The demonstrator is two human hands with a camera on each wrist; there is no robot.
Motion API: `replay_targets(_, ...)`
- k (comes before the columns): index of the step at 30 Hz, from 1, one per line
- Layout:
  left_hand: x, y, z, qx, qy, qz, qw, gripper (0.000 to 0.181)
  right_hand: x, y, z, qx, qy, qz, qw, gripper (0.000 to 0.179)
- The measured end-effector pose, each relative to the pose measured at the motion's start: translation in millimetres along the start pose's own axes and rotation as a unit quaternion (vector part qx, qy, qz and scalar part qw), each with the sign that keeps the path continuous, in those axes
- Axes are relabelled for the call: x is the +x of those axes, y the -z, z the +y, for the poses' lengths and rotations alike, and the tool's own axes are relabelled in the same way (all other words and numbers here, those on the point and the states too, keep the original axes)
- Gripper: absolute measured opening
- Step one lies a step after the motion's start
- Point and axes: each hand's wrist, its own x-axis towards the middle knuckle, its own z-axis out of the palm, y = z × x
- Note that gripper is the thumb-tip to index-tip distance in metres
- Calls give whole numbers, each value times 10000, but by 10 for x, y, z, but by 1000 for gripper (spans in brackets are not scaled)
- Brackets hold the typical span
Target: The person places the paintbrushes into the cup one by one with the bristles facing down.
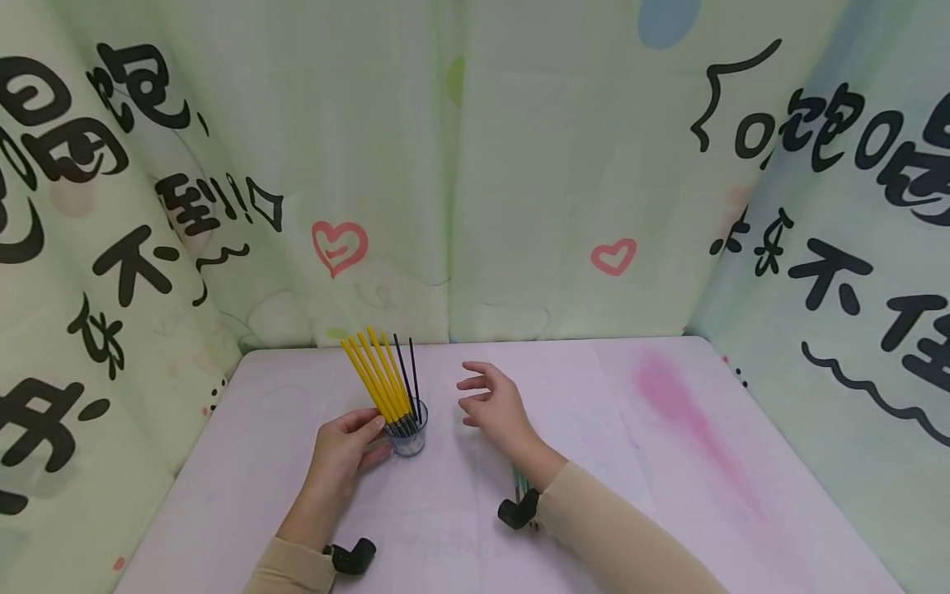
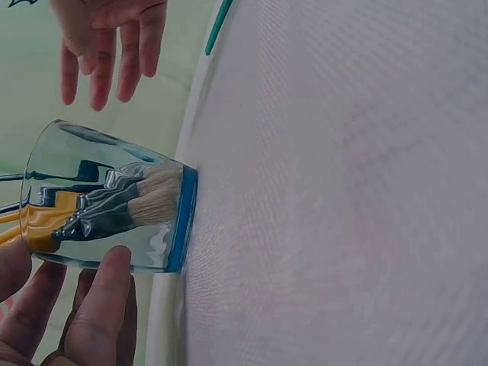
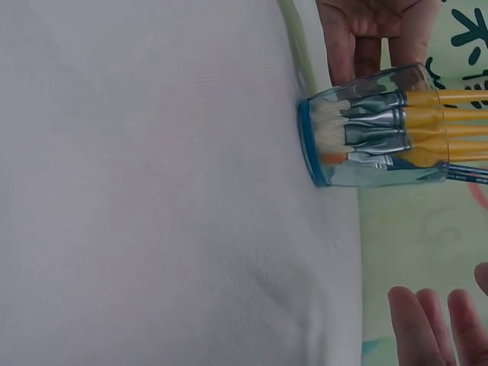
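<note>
A clear glass (image 1: 407,443) with a blue base stands upright on the table. Several yellow-handled paintbrushes (image 1: 380,371) lean leftward in it, pale bristles (image 2: 158,197) down, beside two thin dark-handled brushes (image 1: 408,363). At the glass's left side is my left hand (image 1: 347,445); thumb near the rim, fingertips at the glass wall, not wrapped round it. My right hand (image 1: 493,404) hovers right of the glass, apart from it, fingers spread and loosely bent, holding nothing. In the right wrist view its fingers (image 3: 427,328) show below the glass, and the left hand (image 3: 374,30) above.
Green-handled sticks (image 1: 521,481) lie on the table under my right forearm, partly hidden; one green tip (image 2: 219,29) shows in the left wrist view. The pale pink table (image 1: 594,396) bears a pink streak (image 1: 683,412). Printed curtains (image 1: 519,165) enclose its back and sides.
</note>
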Motion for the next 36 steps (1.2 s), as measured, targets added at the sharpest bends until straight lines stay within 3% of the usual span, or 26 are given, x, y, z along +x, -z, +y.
replay_targets(20,-15,16,3,42,19,-66,10000,35,-159,402,186,-193,-616,82,9979,63)
replay_targets(36,-5,10,6,92,63,-36,9999,36,-257,743,318,-532,-791,304,9950,61)
